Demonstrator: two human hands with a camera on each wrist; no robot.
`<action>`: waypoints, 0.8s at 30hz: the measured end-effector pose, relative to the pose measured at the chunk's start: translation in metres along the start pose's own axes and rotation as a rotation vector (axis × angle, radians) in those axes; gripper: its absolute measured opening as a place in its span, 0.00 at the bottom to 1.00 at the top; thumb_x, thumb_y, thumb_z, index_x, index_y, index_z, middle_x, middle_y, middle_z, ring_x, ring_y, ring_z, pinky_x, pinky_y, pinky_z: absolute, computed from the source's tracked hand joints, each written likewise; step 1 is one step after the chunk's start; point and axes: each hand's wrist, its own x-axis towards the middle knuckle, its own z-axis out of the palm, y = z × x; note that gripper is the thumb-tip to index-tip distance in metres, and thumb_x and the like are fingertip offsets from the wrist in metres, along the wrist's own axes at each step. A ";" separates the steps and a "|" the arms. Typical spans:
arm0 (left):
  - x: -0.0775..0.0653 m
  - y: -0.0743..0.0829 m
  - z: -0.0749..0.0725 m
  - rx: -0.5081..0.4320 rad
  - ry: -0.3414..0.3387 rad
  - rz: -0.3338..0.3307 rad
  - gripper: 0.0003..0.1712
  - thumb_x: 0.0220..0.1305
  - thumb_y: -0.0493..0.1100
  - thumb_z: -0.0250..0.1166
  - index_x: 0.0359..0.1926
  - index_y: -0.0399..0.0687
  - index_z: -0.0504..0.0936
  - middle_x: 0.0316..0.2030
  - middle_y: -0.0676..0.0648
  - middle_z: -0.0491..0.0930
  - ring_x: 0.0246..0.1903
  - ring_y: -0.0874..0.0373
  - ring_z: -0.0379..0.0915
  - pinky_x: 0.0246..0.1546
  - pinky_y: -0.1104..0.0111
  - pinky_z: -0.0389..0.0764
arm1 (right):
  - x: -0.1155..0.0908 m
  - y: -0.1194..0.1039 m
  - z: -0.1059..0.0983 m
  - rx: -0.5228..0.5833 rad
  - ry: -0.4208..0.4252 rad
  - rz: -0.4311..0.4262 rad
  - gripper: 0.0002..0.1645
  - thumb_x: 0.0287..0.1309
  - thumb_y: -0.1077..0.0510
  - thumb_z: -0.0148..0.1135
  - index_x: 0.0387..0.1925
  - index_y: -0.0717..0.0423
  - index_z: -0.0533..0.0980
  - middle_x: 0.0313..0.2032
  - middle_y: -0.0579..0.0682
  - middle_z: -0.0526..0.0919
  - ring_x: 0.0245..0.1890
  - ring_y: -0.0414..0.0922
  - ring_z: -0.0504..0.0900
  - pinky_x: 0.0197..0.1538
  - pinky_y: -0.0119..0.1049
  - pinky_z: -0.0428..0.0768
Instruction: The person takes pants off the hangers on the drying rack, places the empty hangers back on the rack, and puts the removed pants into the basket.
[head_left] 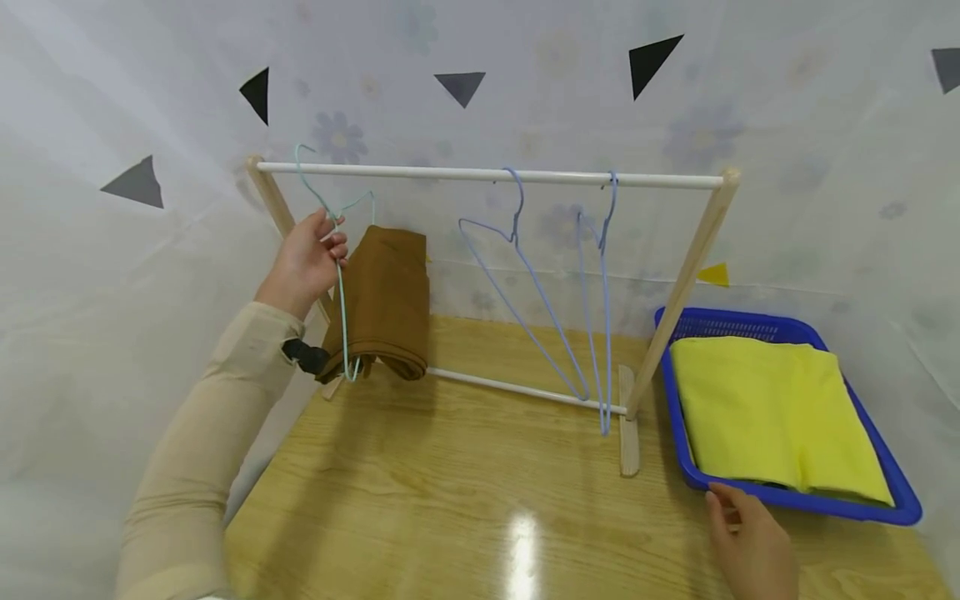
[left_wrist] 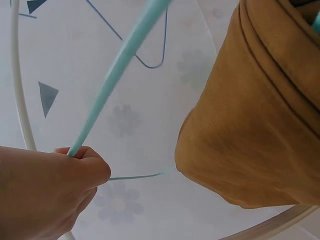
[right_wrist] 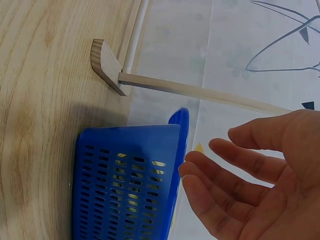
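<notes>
My left hand (head_left: 306, 258) pinches the neck of a mint-green hanger (head_left: 342, 308) at the rack's left end. The hanger's hook stands at the white top rod (head_left: 435, 172), slightly above it; whether it bears on the rod, I cannot tell. Folded brown cloth (head_left: 390, 300), perhaps trousers, drapes over the hanger's lower bar. In the left wrist view the thumb and fingers close round the green wire (left_wrist: 112, 80). My right hand (head_left: 750, 542) is beside the near rim of a blue basket (head_left: 693, 471), fingers loosely bent around nothing, fingertips at or just touching the rim.
Two bare blue hangers (head_left: 517, 242) (head_left: 606, 250) hang on the rod's right half. Folded yellow cloth (head_left: 780, 417) lies in the basket, right of the rack's wooden leg (head_left: 682, 292). The rack stands on a wooden table (head_left: 450, 492) before a patterned white sheet.
</notes>
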 end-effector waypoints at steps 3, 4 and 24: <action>-0.003 -0.003 0.003 -0.026 -0.038 -0.010 0.17 0.67 0.55 0.42 0.46 0.47 0.59 0.24 0.52 0.55 0.19 0.61 0.49 0.25 0.69 0.49 | 0.000 -0.001 0.001 0.011 0.001 -0.002 0.13 0.58 0.56 0.54 0.40 0.61 0.76 0.29 0.56 0.79 0.26 0.52 0.78 0.25 0.45 0.73; -0.005 -0.005 0.004 -0.033 -0.048 -0.012 0.17 0.67 0.55 0.42 0.45 0.47 0.59 0.24 0.52 0.55 0.19 0.61 0.49 0.25 0.69 0.49 | -0.001 -0.001 0.001 0.014 0.007 -0.007 0.13 0.57 0.56 0.55 0.40 0.61 0.77 0.29 0.56 0.79 0.26 0.52 0.78 0.25 0.44 0.73; -0.023 -0.037 0.022 -0.323 -0.108 -0.025 0.09 0.67 0.44 0.45 0.42 0.42 0.63 0.21 0.50 0.57 0.16 0.61 0.46 0.14 0.74 0.50 | -0.003 0.001 0.010 0.037 -0.022 -0.028 0.12 0.57 0.57 0.56 0.39 0.61 0.77 0.29 0.54 0.78 0.26 0.51 0.77 0.24 0.42 0.73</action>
